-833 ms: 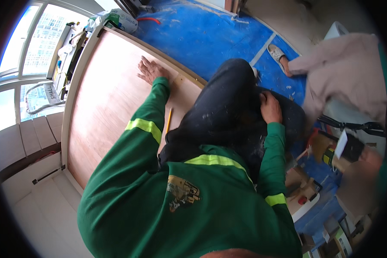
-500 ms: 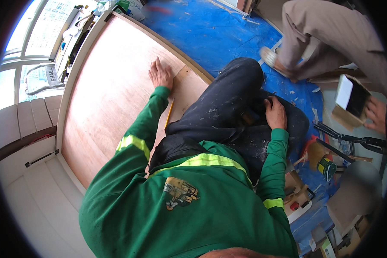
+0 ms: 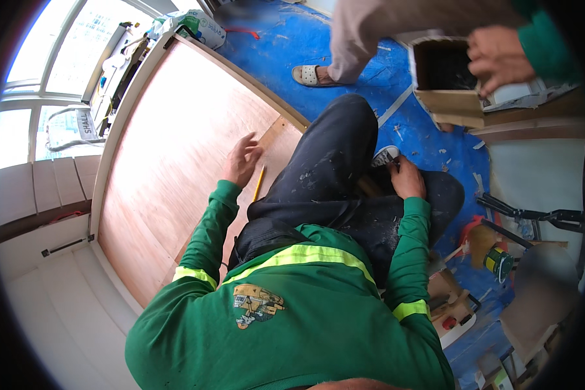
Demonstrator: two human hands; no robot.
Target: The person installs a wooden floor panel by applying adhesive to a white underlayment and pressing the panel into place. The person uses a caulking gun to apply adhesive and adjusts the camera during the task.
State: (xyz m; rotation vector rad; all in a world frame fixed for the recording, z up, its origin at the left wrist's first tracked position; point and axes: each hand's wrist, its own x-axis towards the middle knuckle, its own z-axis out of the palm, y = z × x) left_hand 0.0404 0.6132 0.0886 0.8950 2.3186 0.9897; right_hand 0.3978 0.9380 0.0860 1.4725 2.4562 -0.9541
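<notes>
My left hand (image 3: 242, 160) is over the pale plywood panel (image 3: 175, 143), fingers apart and nothing in them. Whether it touches the wood I cannot tell. A yellow pencil (image 3: 259, 183) lies on the panel between that hand and my dark trousers (image 3: 312, 162). My right hand (image 3: 407, 179) is by my bent leg, its fingers drawn together next to a black-and-white shoe (image 3: 385, 156). Something small and dark shows at those fingertips, too small to name.
Another person in beige trousers (image 3: 364, 32) and a pale sandal (image 3: 309, 76) stands ahead, one hand (image 3: 497, 58) at an open cardboard box (image 3: 452, 107). Blue sheeting (image 3: 279, 39) covers the floor. At right are black metal brackets (image 3: 533, 211) and a green can (image 3: 498, 263).
My left hand has drawn back toward me over the panel. My right hand has shifted slightly left, its fingers closing in. The other person has stepped left, and the box is farther ahead.
</notes>
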